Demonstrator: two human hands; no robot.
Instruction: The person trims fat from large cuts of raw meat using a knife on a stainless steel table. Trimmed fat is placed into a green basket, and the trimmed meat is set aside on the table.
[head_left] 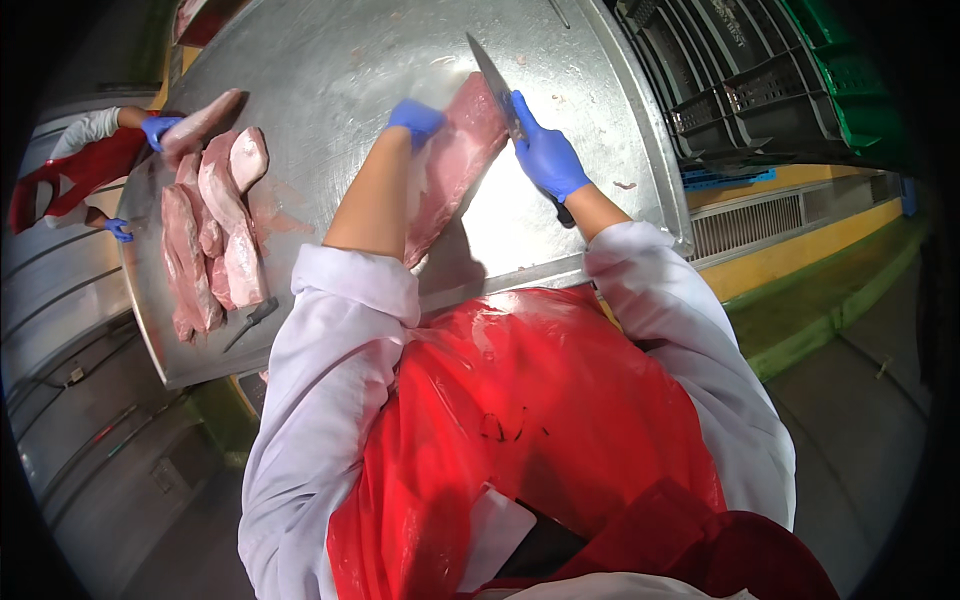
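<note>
A long pink pork loin (462,150) lies lengthwise on the metal table in front of me. My left hand (416,118), in a blue glove, is curled against the loin's left edge; some of its fingers are hidden. On the other side, my right hand (550,158), also blue-gloved, is closed round a knife (490,75). The blade points away from me and lies along the loin's far right edge. The end of the black handle shows below the right palm.
Several meat pieces (228,215) are heaped on the table's (320,90) left, with a dark-handled knife (255,318) beside them. A co-worker's gloved hand (158,130) touches one piece. Black crates (735,95) and a green crate (845,80) stand beyond the right rim.
</note>
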